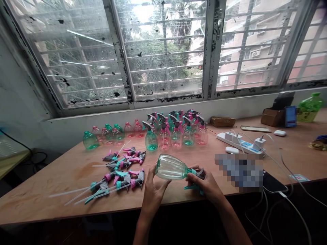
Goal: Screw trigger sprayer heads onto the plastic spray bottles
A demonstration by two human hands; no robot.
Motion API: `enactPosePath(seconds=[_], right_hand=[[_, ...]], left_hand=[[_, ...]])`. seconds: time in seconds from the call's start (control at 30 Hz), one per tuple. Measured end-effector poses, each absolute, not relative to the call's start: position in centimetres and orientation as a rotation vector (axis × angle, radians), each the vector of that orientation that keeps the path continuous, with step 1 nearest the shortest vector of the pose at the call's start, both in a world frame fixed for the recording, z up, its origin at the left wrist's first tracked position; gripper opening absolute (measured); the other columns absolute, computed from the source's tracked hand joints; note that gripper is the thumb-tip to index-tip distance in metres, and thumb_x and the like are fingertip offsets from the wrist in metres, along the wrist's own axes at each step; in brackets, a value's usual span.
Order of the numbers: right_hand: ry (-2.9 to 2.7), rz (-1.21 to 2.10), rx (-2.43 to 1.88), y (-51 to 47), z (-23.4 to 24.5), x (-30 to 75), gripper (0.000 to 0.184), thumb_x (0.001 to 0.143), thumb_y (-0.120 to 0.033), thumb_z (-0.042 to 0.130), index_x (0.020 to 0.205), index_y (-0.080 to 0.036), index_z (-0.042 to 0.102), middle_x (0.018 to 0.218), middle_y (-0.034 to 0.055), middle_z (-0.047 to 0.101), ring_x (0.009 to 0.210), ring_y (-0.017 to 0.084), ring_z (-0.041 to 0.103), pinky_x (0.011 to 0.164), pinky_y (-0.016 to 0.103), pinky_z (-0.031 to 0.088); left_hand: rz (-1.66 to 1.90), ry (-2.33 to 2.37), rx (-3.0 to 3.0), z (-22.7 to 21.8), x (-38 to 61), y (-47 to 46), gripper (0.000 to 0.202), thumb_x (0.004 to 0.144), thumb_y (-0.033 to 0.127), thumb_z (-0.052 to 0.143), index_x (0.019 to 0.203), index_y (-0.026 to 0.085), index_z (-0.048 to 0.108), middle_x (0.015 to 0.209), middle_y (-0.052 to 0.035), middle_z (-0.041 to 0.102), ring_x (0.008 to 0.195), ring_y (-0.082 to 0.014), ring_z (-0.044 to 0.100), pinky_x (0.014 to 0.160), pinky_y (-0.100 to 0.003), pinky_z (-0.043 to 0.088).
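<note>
A clear green spray bottle [171, 166] lies sideways between my hands above the table's front edge. My left hand [153, 182] grips the bottle's body near its base, thumb below it. At the neck, my right hand [204, 183] is closed around the teal and grey spray head [196, 173], with its teal trigger showing beneath the fingers. To the left lie several loose spray heads [125, 182] in pink, teal and grey with long clear tubes. Several bottles with spray heads fitted [176, 136] stand behind, and open-necked green and pink bottles [91, 140] stand at the back left.
On the right, a white power strip [240, 143] holds plugs with trailing cables. A phone [274, 182], white earbud cases [280, 133] and a brown box [273, 116] lie on the wooden table [46, 177]. A barred window runs behind the table.
</note>
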State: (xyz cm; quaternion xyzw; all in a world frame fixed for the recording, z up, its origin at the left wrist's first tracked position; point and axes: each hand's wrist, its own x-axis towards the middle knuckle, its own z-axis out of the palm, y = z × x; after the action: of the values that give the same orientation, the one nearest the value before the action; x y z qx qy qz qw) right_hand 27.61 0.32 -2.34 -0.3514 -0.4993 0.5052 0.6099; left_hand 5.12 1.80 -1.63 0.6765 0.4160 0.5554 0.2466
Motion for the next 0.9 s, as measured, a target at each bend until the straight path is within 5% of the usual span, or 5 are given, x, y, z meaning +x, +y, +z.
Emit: enactPosePath(seconds=[0.57,0.9], right_hand=[[-1.151,1.169,-0.828,0.12,-1.92,27.48,0.044,0.075,-0.051,0.088,0.095,-0.018,0.065,0.071,0.0039,0.077,0.061,0.019,0.071,0.062,0.031,0.057],[-1.144,1.162,-0.82,0.36,-2.32,27.57,0.043,0.077,-0.05,0.087,0.096,-0.018,0.066,0.073,0.0035,0.078,0.062,0.018,0.071,0.064,0.029,0.057]], left_hand=[[1.5,1.162,1.818,-1.57,5.13,1.43,0.07,0.08,0.047,0.083,0.14,0.029,0.051,0.144,-0.0086,0.059,0.141,-0.0333,0.048,0.121,-0.052,0.033],[1.499,1.119,1.846,-1.4,5.01,1.8,0.058,0.087,0.045,0.075,0.138,0.029,0.054,0.142,-0.0081,0.06,0.142,-0.0312,0.048,0.122,-0.049,0.031]])
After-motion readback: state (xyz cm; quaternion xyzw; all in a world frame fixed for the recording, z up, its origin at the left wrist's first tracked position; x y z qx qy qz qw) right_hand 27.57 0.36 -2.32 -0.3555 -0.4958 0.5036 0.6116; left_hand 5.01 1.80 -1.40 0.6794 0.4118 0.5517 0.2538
